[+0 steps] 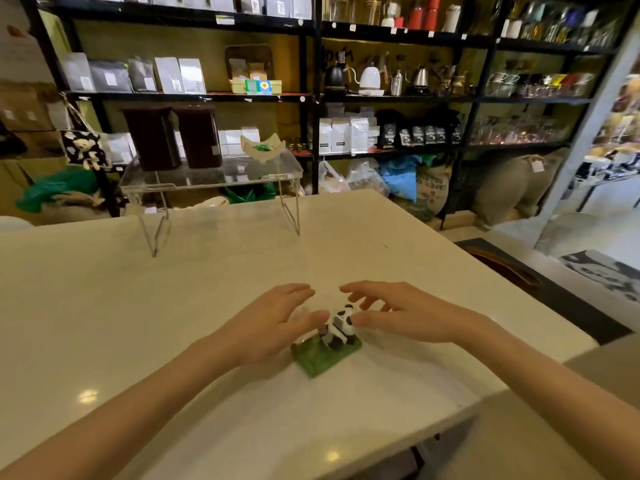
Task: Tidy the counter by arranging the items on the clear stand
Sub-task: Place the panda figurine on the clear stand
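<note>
A small black-and-white cow figurine (341, 325) stands on a green base (322, 358) near the front of the white counter (138, 306). My left hand (273, 323) and my right hand (398, 313) flank it with fingers spread; both thumbs touch or nearly touch the figurine's sides. The clear stand (211, 180) sits at the counter's far edge. On its top are two dark brown boxes (173, 136) and a cream curved holder (262, 148) with something green in it.
Black shelving (311, 98) with bags, kettles and jars fills the background behind the counter. Sacks (512, 188) lie on the floor at the right. The counter's right edge drops off beside a dark surface (540, 282).
</note>
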`<control>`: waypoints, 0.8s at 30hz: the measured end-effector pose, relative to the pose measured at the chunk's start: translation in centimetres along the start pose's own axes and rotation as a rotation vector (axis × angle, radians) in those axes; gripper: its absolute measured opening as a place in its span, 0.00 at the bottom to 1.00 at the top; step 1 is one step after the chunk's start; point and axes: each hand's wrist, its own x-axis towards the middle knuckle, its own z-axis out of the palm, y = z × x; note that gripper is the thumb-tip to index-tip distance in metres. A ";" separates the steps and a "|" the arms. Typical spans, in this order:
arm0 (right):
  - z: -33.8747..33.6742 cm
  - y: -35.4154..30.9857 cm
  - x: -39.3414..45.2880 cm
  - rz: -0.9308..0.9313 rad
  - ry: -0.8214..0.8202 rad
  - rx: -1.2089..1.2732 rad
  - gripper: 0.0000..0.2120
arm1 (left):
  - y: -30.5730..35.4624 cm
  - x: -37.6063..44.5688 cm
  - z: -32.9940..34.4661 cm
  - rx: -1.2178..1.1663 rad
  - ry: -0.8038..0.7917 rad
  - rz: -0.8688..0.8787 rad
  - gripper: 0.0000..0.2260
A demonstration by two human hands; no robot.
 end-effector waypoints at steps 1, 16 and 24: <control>0.3 -0.2 -0.2 -0.010 -0.009 0.013 0.24 | 0.1 -0.6 0.3 -0.004 -0.009 0.004 0.28; 2.5 -0.5 0.1 -0.048 0.137 0.091 0.18 | 0.7 -3.8 2.9 -0.030 0.215 -0.076 0.22; 0.3 -0.5 2.4 -0.055 0.203 0.194 0.14 | -0.1 -1.8 0.0 -0.182 0.310 -0.079 0.23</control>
